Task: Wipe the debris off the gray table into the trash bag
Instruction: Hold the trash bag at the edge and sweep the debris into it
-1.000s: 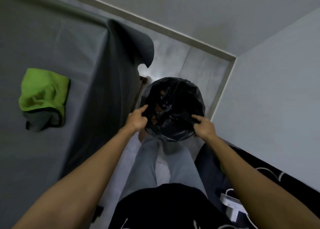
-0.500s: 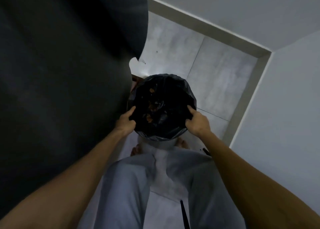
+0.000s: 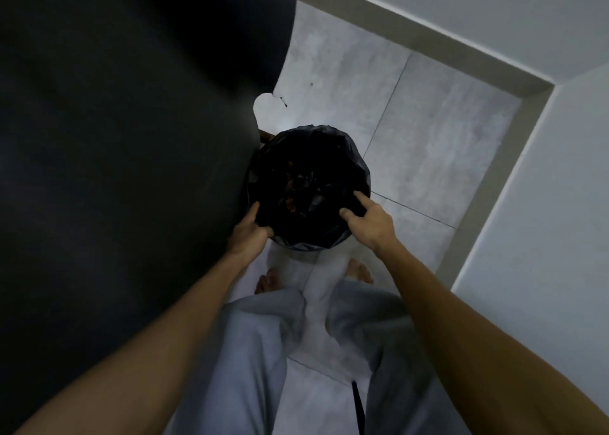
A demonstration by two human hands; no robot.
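A black trash bag point(image 3: 329, 151) sits open on the tiled floor just ahead of my feet, with brownish debris point(image 3: 291, 200) lying inside it. My left hand point(image 3: 248, 232) grips the bag's near-left rim. My right hand point(image 3: 370, 220) is at the near-right rim, with its fingers spread and their tips on the plastic. The gray table covering point(image 3: 115, 138) fills the left of the view as a dark, blurred hanging sheet; the tabletop is out of sight.
Light gray floor tiles point(image 3: 428, 138) run to a beige skirting point(image 3: 478, 177) and white walls that meet in a corner at the upper right. My bare feet point(image 3: 267, 283) and gray trousers point(image 3: 257, 352) are below the bag.
The view has dropped lower and nearer the floor; the tabletop and green cloth have left the frame. My right hand's fingers have loosened on the rim. The bag sits lower.
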